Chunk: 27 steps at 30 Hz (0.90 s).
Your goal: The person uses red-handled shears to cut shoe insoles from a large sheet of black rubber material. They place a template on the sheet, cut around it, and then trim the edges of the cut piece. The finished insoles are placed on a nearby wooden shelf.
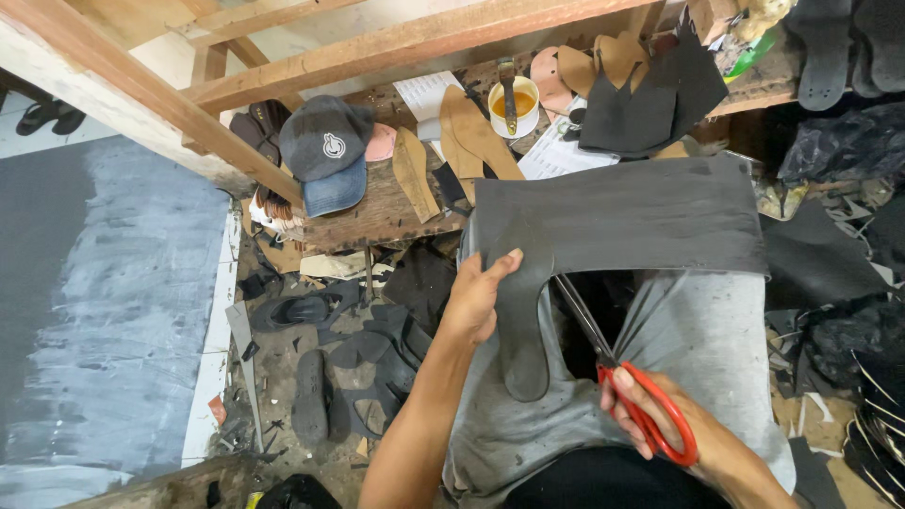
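- Pinching a dark grey rubber sheet (622,212) that lay over the person's lap, the left hand (476,297) clamped thumb and fingers on its sole-shaped tongue.
- The right hand (650,405) gripped red-handled scissors (627,382), fingers closed through the loops, blades against the sheet's cut edge.
- A grey cap (325,151) sat on the worn wooden bench (377,212) beyond.

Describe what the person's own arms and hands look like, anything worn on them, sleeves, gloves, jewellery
Both forearms are bare: no sleeve reaches into view on either arm. The left hand wears no glove, and no ring, watch or bracelet shows on it or its wrist. The right hand is likewise ungloved, with no jewellery visible on its fingers or wrist, though parts of the fingers are hidden. Both arms look lean, with no bandage or markings.
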Motion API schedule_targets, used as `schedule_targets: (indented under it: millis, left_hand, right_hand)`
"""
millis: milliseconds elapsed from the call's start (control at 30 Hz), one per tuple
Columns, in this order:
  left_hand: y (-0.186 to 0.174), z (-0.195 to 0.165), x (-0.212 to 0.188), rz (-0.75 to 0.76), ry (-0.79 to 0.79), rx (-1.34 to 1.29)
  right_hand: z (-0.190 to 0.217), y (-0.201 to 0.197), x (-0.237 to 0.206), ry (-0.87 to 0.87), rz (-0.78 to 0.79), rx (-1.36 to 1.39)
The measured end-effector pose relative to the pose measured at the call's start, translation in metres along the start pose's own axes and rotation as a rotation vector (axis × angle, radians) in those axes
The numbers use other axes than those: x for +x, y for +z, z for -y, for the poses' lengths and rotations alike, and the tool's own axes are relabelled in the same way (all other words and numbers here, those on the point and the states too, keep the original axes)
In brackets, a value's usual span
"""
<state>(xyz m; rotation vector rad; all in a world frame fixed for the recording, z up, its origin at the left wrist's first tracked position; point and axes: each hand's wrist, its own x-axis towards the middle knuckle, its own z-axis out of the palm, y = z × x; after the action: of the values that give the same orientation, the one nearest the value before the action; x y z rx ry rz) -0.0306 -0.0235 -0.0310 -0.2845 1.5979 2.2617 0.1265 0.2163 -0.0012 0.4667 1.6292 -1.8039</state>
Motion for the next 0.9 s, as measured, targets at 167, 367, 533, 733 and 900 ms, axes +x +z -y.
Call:
schedule_targets:
  millis: [167, 367, 533, 733, 900]
  left_hand:
    - [-0.005, 0.005, 0.001, 0.047, 0.099, -0.019]
    - [-0.010, 0.003, 0.002, 0.001, 0.036, 0.062]
    - [-0.007, -0.005, 0.000, 0.001, -0.053, 0.070]
    - [-0.004, -0.001, -0.005, 0.070, 0.040, 0.048]
    - [-0.004, 0.006, -0.008, 0.069, 0.098, 0.017]
  right_hand:
    - [0.010, 0.001, -0.008, -0.002, 0.045, 0.016]
    - [0.007, -0.006, -0.014, -0.005, 0.102, -0.026]
    - [-0.001, -0.005, 0.000, 0.017, 0.047, 0.058]
    - [-0.003, -0.002, 0.005, -0.066, 0.086, 0.058]
    - [-0.001, 0.000, 0.006, -0.039, 0.098, 0.062]
